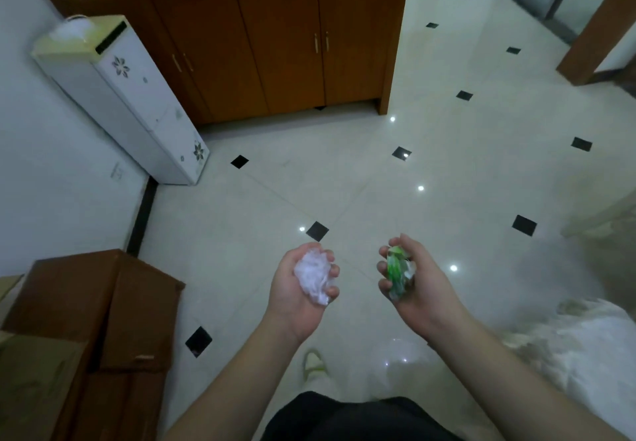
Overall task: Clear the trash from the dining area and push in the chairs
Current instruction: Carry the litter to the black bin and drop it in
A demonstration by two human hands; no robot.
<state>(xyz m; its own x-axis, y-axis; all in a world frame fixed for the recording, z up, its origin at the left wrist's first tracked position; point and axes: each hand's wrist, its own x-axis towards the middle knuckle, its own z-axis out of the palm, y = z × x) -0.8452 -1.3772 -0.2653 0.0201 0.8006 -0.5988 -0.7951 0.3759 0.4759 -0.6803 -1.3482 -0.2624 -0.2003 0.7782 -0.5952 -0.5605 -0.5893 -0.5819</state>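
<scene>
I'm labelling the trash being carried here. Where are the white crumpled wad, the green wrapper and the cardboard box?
white crumpled wad (315,280): head view, middle of the wad.
green wrapper (396,273): head view, its green face.
cardboard box (103,303): head view, its brown top flap.

**Both hands full of trash over the tiled floor**

The left hand was cupped palm-up around a crumpled white wad, fingers curled over its right edge. The right hand gripped a crushed green-and-white wrapper. Both were held out above a pale tiled floor with small black diamond insets. A white floor-standing appliance stood against the left wall beside a brown wooden cabinet. Cardboard boxes sat at lower left.
</scene>
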